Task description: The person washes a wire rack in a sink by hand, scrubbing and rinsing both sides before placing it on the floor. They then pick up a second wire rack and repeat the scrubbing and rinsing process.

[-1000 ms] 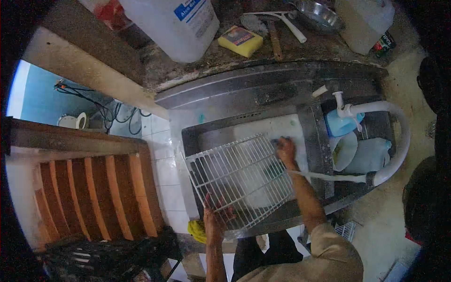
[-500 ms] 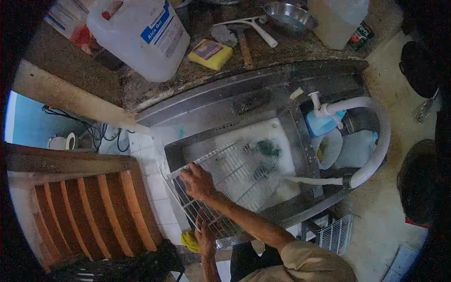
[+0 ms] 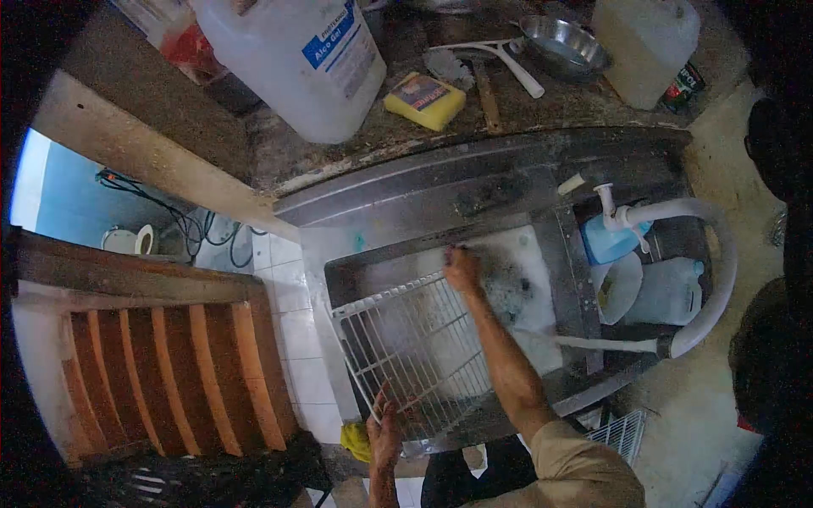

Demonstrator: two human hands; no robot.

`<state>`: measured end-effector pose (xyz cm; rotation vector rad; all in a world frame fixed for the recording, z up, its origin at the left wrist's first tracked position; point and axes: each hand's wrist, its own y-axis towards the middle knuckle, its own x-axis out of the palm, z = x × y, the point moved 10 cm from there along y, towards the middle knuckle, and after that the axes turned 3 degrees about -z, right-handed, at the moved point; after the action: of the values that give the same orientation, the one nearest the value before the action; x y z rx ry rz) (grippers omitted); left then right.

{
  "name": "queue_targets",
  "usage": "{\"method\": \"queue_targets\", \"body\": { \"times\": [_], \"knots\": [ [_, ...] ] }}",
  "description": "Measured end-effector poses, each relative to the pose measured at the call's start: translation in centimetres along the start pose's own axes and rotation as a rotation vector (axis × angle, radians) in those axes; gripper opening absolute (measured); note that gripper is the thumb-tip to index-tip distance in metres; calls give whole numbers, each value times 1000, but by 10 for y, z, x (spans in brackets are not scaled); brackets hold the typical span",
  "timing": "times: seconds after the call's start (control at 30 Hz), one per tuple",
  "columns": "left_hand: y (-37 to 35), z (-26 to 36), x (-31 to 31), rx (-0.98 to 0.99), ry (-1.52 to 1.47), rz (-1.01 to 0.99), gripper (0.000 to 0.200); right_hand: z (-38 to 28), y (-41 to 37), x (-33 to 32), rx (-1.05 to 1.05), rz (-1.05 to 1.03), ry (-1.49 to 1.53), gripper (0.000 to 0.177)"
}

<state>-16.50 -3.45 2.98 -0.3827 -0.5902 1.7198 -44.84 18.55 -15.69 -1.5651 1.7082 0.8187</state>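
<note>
A white wire rack (image 3: 406,326) lies tilted over the sink, its left edge resting near the sink's rim. My left hand (image 3: 385,430) is closed around the rack's near left edge. My right hand (image 3: 462,271) is at the rack's far edge, over the basin, with its fingers curled; whatever they hold is hidden. White suds and cloudy water fill the metal sink (image 3: 580,279) beneath the rack. A dark scrubbing pad seen earlier in the suds is hard to make out. A yellow cloth (image 3: 356,441) hangs beside my left hand.
A white hose (image 3: 720,245) curves over the sink's right side, near a blue-liquid container (image 3: 611,241) and a clear jug (image 3: 665,290). On the back ledge are a large gel jug (image 3: 296,76), a yellow sponge pack (image 3: 425,100) and a metal bowl (image 3: 563,44). Another rack (image 3: 622,436) stands below right.
My right hand has moved along the rack's top edge, from its left corner to its far right end. My left hand stays on the near left edge. The view has shifted slightly.
</note>
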Motion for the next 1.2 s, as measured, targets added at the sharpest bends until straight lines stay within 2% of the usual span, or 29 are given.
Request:
{"method": "queue_targets", "body": {
  "times": [0.03, 0.07, 0.1, 0.17, 0.23, 0.27, 0.33, 0.4, 0.47, 0.53, 0.57, 0.63, 0.67, 0.7, 0.8, 0.87, 0.93, 0.97, 1.07, 1.13, 1.2],
  "knots": [
    [3, -22, -9, -45, -14, -18, 55, -36, -5, 2, -48, -36, 83, 21],
    [1, -14, -5, -22, -35, -19, 56, -77, -12, -3, -98, -70, 166, 22],
    [-1, -6, -2, 1, -55, -20, 58, -123, -25, -19, -166, -103, 236, 21],
    [6, -29, -13, 38, -19, -24, 58, -202, -49, -54, -268, -129, 379, 16],
    [-4, 5, 3, 66, 99, -33, 57, -261, -62, -50, -379, -149, 487, 15],
    [-9, 16, 9, 57, 33, -46, 57, -285, -67, -47, -454, -175, 519, 18],
    [-16, 27, 18, 41, -101, -73, 56, -293, -81, -70, -372, -118, 507, 23],
    [-22, 23, 11, 50, -96, -3, 54, -297, -108, -85, -330, -82, 534, 28],
    [-7, -13, -12, 26, -88, 48, 51, -283, -147, -90, -327, -59, 593, 32],
    [21, -96, -51, -54, -61, 71, 47, -273, -195, -88, -414, -174, 487, 30],
    [12, -45, -34, 231, -147, 0, 42, -274, -203, -92, -460, -224, 427, 29],
    [11, -46, -24, 102, -152, 33, 39, -272, -178, -106, -412, -226, 526, 30],
    [2, -26, -10, 42, -174, 94, 36, -273, -161, -111, -374, -224, 581, 30],
    [-7, -5, 4, -16, -199, 155, 33, -280, -144, -115, -374, -135, 571, 32],
    [-1, -25, -17, -31, -41, 133, 34, -279, -162, -90, -431, 52, 520, 32],
    [15, -33, -25, 39, 42, 9, 35, -260, -186, -91, -519, -117, 479, 28],
    [13, -42, -31, 28, -100, 77, 36, -241, -204, -107, -619, -247, 545, 27],
    [10, -48, -31, -16, -153, 94, 44, -219, -187, -90, -432, -344, 549, 26],
    [1, -22, -4, -4, -104, -5, 52, -227, -118, -135, -347, -50, 508, 26],
    [3, -23, 1, -14, -118, -23, 56, -262, -98, -130, -549, 161, 608, 25],
    [2, -25, -5, -54, -66, 39, 56, -252, -94, -80, -639, 32, 599, 27]
  ]
}}
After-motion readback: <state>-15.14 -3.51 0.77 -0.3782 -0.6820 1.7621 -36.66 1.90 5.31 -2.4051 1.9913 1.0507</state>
